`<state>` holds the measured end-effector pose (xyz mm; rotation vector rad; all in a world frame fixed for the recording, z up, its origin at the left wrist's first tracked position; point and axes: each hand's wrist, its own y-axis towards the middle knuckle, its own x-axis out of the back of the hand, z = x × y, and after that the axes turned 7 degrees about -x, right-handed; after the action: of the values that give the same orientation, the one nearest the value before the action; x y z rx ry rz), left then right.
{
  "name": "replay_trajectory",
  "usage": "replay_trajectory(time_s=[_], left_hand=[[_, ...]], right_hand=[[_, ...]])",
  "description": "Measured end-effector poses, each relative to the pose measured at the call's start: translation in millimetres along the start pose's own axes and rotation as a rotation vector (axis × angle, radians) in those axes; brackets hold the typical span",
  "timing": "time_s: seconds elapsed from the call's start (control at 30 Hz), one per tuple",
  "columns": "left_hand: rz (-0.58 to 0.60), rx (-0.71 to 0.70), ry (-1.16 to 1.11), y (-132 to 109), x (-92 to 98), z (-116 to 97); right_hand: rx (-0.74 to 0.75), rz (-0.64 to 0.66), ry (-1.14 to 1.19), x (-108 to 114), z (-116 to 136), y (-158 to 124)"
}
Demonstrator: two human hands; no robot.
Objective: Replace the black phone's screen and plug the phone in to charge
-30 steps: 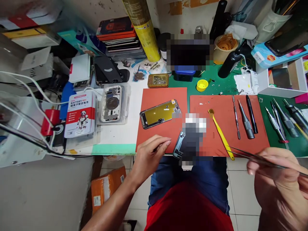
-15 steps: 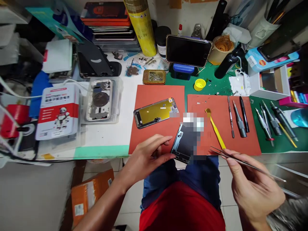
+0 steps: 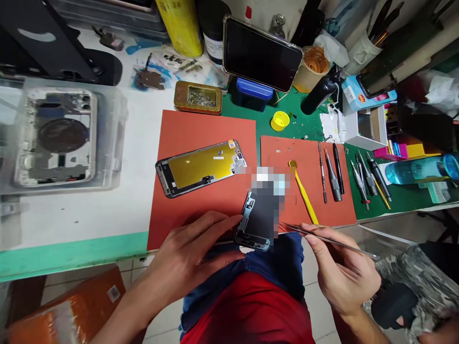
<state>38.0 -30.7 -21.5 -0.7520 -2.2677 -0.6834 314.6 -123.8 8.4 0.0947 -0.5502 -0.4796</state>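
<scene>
My left hand (image 3: 201,246) has its fingers stretched out and apart. Its index fingertip reaches the left edge of a phone screen assembly (image 3: 258,210), dark-backed, whose lower end sticks out past the table's front edge. Blurred blocks hide the upper and right parts of that assembly. A pair of metal tweezers (image 3: 337,242) is pinched in my right hand (image 3: 346,272), tips pointing left, close to the assembly's right side. Left of it, another phone screen (image 3: 195,166) lies tilted on the red mat (image 3: 208,126), its gold-coloured back facing up.
On the right mat lie a yellow brush (image 3: 304,198) and several slim tools (image 3: 333,177). A tin of screws (image 3: 198,97), a yellow cap (image 3: 280,121) and a propped phone (image 3: 261,52) stand behind. Far left, a plastic tray holds a phone housing (image 3: 57,138). A person's camouflage clothing (image 3: 412,277) shows at right.
The view has shifted closer and to the right. My left fingers have straightened along the screen assembly's left edge. The tweezers remain in my right hand, their tips nearer the assembly.
</scene>
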Motion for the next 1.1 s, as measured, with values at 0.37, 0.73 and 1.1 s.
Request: replay_trajectory(time_s=[0.37,0.73,1.1], left_hand=[[0.018,-0.027,-0.017,-4,-3.4,6],[0.019,-0.103,0.068,-2,-1.7,0],[-0.108,-0.359,0.186,36,-31.5,-35]], right_hand=[[-0.019,0.092,0.013,7,-5,-9],[-0.044,0.07,0.034,4,-6,-11],[-0.026,0.089,0.068,3,-8,-11]])
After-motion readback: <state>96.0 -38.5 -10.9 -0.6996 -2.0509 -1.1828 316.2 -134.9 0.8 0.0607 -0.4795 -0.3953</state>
